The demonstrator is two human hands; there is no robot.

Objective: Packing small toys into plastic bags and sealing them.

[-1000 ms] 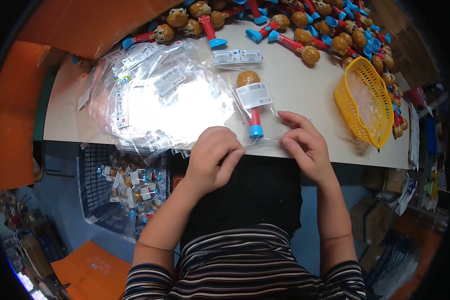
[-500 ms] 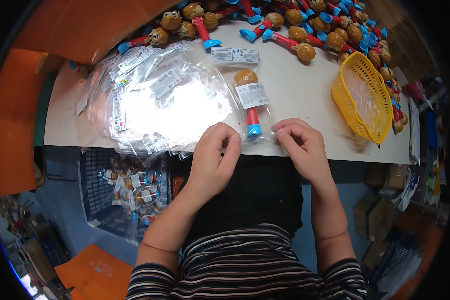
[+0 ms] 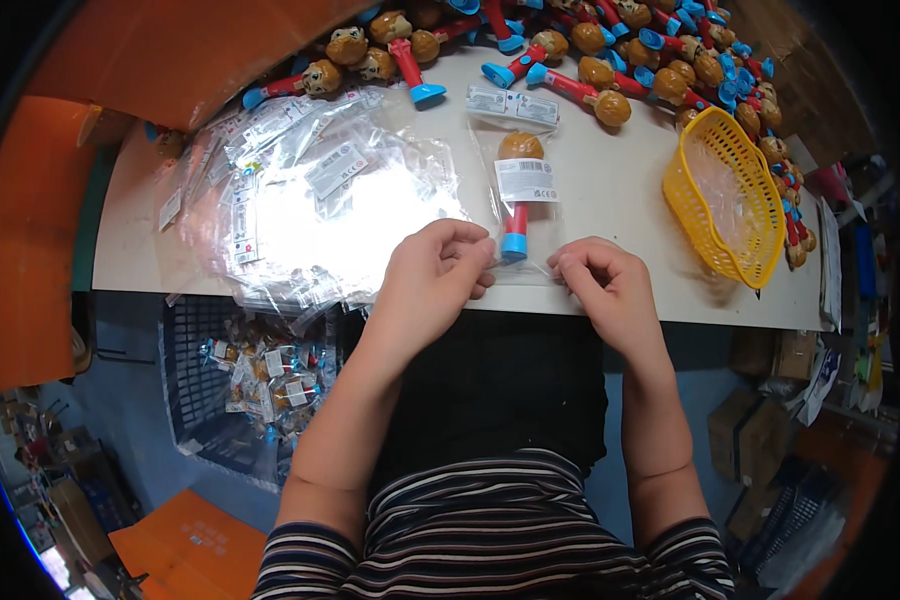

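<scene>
A clear plastic bag (image 3: 545, 225) lies on the table in front of me, its printed header strip (image 3: 513, 107) at the far end. Inside it is a candy dispenser (image 3: 516, 215) with a round brown head, a red stem and a blue foot; a white label (image 3: 526, 181) crosses its upper part. My left hand (image 3: 433, 268) is closed at the bag's lower left edge, thumb against fingers. At the lower right corner, my right hand (image 3: 607, 290) pinches the film between thumb and forefinger. The foot of the dispenser points toward me, between the two hands.
Flat clear bags (image 3: 320, 220) are heaped on the left. Loose dispensers (image 3: 660, 75) pile up along the back and right. A yellow basket (image 3: 676, 190) holding clear plastic stands at right. Below the table's left edge, a dark blue crate (image 3: 185, 385) contains bagged dispensers (image 3: 270, 375).
The bag with the dispenser has shifted slightly right and away from me, and its header now tilts. My left hand has moved a little up and right; my right hand has barely moved.
</scene>
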